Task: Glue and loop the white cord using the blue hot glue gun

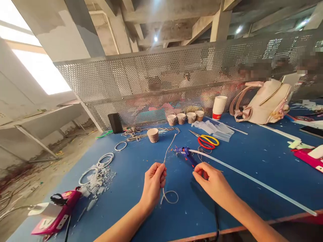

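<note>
Presumably for control, we pinch the cord in our left hand; our right hand curls by the glue gun, grip unclear.

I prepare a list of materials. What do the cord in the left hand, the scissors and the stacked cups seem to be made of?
Cord: probably matt twisted fibre, by its ropelike surface. Scissors: blades look metal, grey and faintly shiny; handles probably smooth plastic, bright red and yellow. Stacked cups: likely smooth paper, by thin, closely nested whitish rims.
</note>
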Demonstrator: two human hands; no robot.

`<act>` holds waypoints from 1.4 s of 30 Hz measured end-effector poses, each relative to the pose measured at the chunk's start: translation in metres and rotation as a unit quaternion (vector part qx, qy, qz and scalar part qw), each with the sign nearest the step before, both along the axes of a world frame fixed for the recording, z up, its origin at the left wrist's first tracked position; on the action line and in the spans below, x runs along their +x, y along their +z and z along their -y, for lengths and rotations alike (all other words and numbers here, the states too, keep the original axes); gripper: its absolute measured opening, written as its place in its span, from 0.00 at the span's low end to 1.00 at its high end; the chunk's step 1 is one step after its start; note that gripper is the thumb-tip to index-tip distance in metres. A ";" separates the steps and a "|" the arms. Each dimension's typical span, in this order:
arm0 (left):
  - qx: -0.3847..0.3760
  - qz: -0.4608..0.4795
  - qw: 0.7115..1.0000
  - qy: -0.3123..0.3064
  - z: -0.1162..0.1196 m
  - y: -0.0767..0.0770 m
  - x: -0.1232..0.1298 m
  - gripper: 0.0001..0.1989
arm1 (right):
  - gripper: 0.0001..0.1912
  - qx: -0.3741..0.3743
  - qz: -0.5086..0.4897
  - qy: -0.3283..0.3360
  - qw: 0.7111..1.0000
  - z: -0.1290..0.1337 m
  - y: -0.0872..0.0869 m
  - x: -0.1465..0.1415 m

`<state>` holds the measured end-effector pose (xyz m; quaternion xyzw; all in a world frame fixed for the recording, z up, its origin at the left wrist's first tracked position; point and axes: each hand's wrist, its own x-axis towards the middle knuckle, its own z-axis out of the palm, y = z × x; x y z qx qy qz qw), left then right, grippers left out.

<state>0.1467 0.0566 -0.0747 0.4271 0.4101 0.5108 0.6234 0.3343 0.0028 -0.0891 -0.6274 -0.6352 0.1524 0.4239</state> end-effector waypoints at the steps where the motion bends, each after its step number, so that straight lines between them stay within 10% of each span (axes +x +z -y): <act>1: 0.009 -0.005 1.000 -0.006 0.002 -0.001 0.001 0.18 | 0.07 -0.013 -0.049 0.030 0.998 0.000 0.003 -0.008; 8: 0.061 -0.013 0.995 -0.073 0.011 -0.007 -0.001 0.17 | 0.11 -0.070 -0.348 0.167 0.920 -0.019 0.014 -0.062; 13: 0.040 0.026 0.994 -0.102 0.011 -0.006 -0.003 0.16 | 0.11 -0.034 -0.431 0.138 0.891 -0.018 0.008 -0.074; 22: -0.014 0.076 0.990 -0.116 0.012 -0.006 0.002 0.16 | 0.11 -0.032 -0.426 0.070 0.901 -0.022 0.000 -0.073; 31: 0.101 -0.101 0.989 -0.036 0.021 0.001 0.000 0.16 | 0.10 -0.022 -0.363 0.067 0.929 -0.015 0.004 -0.063; 42: 0.192 -0.174 0.965 0.046 0.009 -0.003 -0.002 0.11 | 0.14 -0.080 -0.599 0.078 0.793 -0.001 0.013 -0.078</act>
